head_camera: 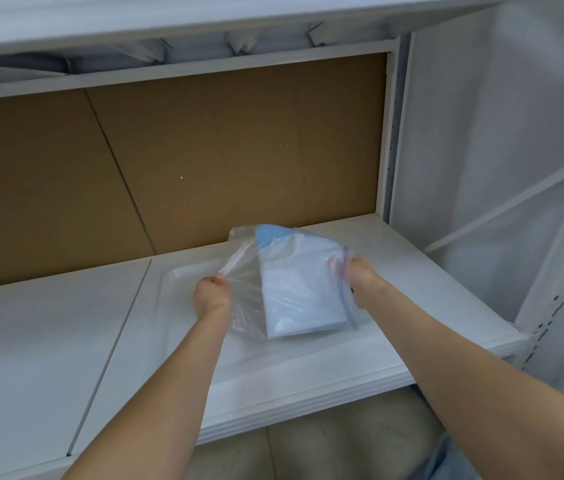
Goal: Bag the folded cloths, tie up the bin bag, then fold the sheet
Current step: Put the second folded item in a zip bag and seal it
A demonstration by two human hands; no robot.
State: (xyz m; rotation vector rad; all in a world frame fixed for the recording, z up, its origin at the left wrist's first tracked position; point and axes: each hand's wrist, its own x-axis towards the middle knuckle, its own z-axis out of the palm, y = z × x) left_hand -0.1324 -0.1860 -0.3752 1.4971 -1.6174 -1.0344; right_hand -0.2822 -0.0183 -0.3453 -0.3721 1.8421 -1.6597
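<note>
The bag (pixel 244 271) hangs over the shelf (pixel 273 368), cloths (pixel 294 289) running fore-and-aft; left fingers (pixel 216 280) pinch its slack side, right fingers (pixel 334 263) clasp the zip edge (pixel 347 299), nearer the cloths.

Item: zip bag (pixel 244 271), showing clear and glossy between left fingers (pixel 217 280) and right fingers (pixel 355 263). 
Zip strip (pixel 348 299), running violet-blue just by the right fingers. 
Folded cloths (pixel 294 289), showing pale blue, with a brighter blue corner beyond the fingers. 
Shelf (pixel 66 341), lying plain white beneath the fingers. 
Back panel (pixel 204 150), standing plain brown beyond them.

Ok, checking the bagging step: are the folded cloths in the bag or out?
In. The folded cloths show through the clear bag, which the left hand and right hand hold.
</note>
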